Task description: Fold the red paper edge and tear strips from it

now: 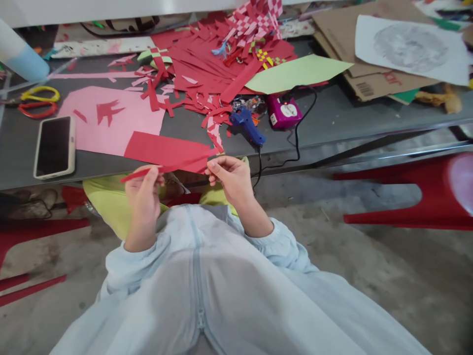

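A narrow red paper strip (170,168) is stretched between my two hands at the table's front edge. My left hand (143,195) pinches it between thumb and fingers, with one end sticking out to the left. Its other end runs to the closed fingertips of my right hand (233,180). Just behind the strip lies a red paper sheet (162,148), partly over a pink sheet (118,116) that carries a few red scraps. To the right of these, a blue glue gun (247,125) rests near a purple box (284,112).
Red and pink cuttings (199,64) are heaped at the back, beside a pale green sheet (299,74). A phone (55,147) and scissors (39,101) lie at left. Cardboard (340,44) bears a printed page (410,49). A black cord (297,138) hangs over the edge; a red stool (432,190) stands right.
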Demonstrator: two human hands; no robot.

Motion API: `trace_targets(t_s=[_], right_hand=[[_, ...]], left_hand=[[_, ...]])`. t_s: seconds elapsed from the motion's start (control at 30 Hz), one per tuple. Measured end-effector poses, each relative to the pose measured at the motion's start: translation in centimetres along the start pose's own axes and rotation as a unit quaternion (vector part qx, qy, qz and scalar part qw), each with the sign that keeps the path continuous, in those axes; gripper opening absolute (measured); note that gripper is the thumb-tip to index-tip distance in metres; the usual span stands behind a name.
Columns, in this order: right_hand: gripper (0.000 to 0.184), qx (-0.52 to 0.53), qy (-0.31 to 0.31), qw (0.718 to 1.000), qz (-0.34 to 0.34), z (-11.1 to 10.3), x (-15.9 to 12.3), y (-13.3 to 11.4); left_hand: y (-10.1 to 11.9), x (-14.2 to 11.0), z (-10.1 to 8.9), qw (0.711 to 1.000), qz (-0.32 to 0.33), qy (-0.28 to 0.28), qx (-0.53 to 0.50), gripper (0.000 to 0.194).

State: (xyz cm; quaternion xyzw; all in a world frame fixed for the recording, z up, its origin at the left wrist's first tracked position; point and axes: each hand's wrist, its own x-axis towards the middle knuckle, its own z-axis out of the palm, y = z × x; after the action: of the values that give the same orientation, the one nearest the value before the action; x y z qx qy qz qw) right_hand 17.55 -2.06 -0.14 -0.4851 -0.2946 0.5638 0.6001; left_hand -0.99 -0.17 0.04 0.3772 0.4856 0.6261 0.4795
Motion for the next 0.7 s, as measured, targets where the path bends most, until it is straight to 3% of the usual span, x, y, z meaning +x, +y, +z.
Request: trace_targets(t_s=[0.07, 0.2, 0.37, 0.5, 0.6, 0.7], right_hand=[[0.036, -0.006, -0.026, 1.0, 0.008, 0.0, -0.1, 0.2], [0.04, -0.023, -0.119, 0.992, 0.044, 0.2, -0.2, 0.7], [0.047, 0.002, -0.222, 0.971, 0.09, 0.7, -0.8, 2.1], [0.052, -0.01, -0.259, 0.962, 0.086, 1.0, -1.2, 3.4], [0.06, -0.14, -0.298, 0.942, 0.071, 1.0, -0.8, 4.6], [0.06, -0.322, -0.322, 0.888, 0.065, 0.6, 0.1, 6.0]], left_hand=[[0.8, 0.6, -0.8, 0.996, 0.088, 0.015, 0.017, 0.018], [2.4, 0.7, -2.4, 0.983, 0.17, 0.044, 0.046, 0.022], [3.2, -0.3, -3.9, 0.978, 0.138, -0.028, 0.156, 0.024], [2.9, -0.6, -4.9, 0.978, 0.122, -0.07, 0.151, 0.028], [2.5, -0.6, -5.6, 0.977, 0.119, -0.076, 0.157, 0.028], [2.3, -0.7, -6.1, 0.978, 0.118, -0.063, 0.159, 0.027]])
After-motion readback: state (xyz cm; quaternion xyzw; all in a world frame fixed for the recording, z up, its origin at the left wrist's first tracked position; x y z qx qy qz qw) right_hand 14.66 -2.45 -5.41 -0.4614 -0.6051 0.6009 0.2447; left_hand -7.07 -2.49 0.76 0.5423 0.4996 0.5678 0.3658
